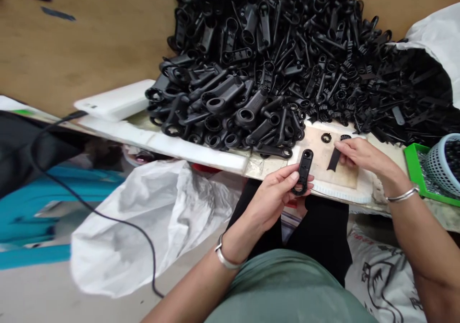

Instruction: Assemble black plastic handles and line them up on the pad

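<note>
Between the thumb and fingers of my left hand (275, 196) is a black plastic handle piece (305, 167), its hollow ribbed side up and a ring at each end. My right hand (354, 154) pinches a flat black plastic strip (334, 159) with a notched lower end, just over the work board. A dark round part (345, 137) shows at the strip's upper end; whether they are joined I cannot tell. One small black toothed ring (326, 137) lies on the board (316, 143), left of my right hand.
A large heap of black plastic parts (230, 98) covers the table's back. At right, a green tray (415, 169) holds small metal pieces and a light blue basket (440, 162). A white box (117, 100) and a black cable (108, 217) are at left, above a white sack (143, 232).
</note>
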A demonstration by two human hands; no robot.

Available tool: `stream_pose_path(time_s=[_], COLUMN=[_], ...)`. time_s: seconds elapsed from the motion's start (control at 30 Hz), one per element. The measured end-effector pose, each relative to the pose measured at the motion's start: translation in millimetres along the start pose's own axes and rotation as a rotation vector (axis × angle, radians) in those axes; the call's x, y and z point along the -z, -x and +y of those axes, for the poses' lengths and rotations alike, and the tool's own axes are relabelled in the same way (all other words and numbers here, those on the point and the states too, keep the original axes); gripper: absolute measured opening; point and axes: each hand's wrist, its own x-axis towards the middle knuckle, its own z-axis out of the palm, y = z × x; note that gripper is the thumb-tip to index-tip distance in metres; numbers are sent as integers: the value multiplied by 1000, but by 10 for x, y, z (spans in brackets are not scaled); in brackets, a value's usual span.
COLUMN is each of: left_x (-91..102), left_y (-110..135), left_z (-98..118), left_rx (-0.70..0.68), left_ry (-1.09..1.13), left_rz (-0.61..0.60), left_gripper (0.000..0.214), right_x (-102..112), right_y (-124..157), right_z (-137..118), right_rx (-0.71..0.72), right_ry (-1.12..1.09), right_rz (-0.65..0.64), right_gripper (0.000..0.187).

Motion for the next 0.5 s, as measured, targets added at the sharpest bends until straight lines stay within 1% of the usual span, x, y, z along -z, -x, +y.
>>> stream_pose_path(time_s=[0.07, 0.13, 0.17, 0.2, 0.3, 0.37, 0.43, 0.5], left_x=[-8, -13, -14, -14, -20, -36, -57, -70], left_y=[-18, -40, -51, -61, -82, -86, -83, -76], left_z=[-9, -21, -27, -32, -47, -57, -67, -74], left_rx=[-8, -21, -28, -32, -35, -43, -53, -65], left_ry=[16, 38, 50, 61, 82, 76, 55, 43], left_rz=[8, 5, -1, -11, -44, -76, -109, -131], left_gripper=[40, 38, 37, 36, 37, 38, 39, 42], right_x=[-101, -187, -217, -237, -281, -343, -448, -575], right_y=[-40, -33, -15, 14, 138, 229, 291, 308], right_z=[-22, -23, -23, -27, -113, -240, -384, -495], right_rx=[41, 104, 118, 112, 87, 151, 251, 333], right_ry=[209, 294, 270, 197, -171, -363, -411, -326], right_rz=[168, 284, 315, 332, 379, 403, 406, 442], right_gripper=[39, 28, 25, 22, 18, 18, 16, 13])
